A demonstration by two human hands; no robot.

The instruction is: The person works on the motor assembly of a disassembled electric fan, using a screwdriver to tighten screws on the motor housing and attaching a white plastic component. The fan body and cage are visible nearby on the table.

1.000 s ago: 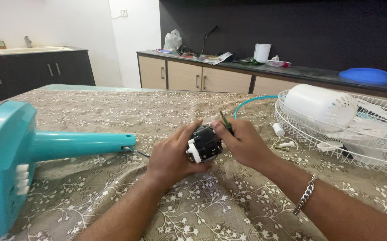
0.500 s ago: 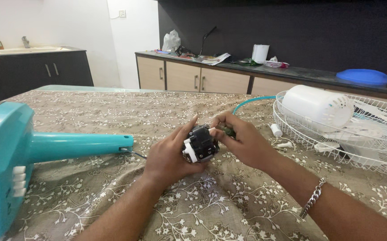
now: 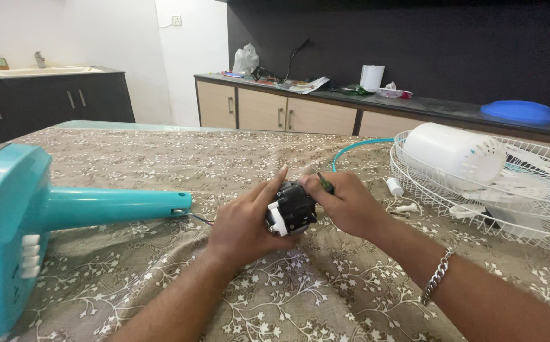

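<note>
At table centre, a small black-and-white plastic motor block (image 3: 289,209) is gripped by the left hand (image 3: 244,225); a thin green-handled tool (image 3: 324,183) is pinched by the right hand (image 3: 345,204). At nine o'clock, a turquoise fan stand (image 3: 66,212) is laid flat.

We've got a small black motor block (image 3: 291,208) with a white plastic bit on its near end, tilted, lifted just off the floral tablecloth, with a dark green-handled tool (image 3: 326,183) at its top.
</note>
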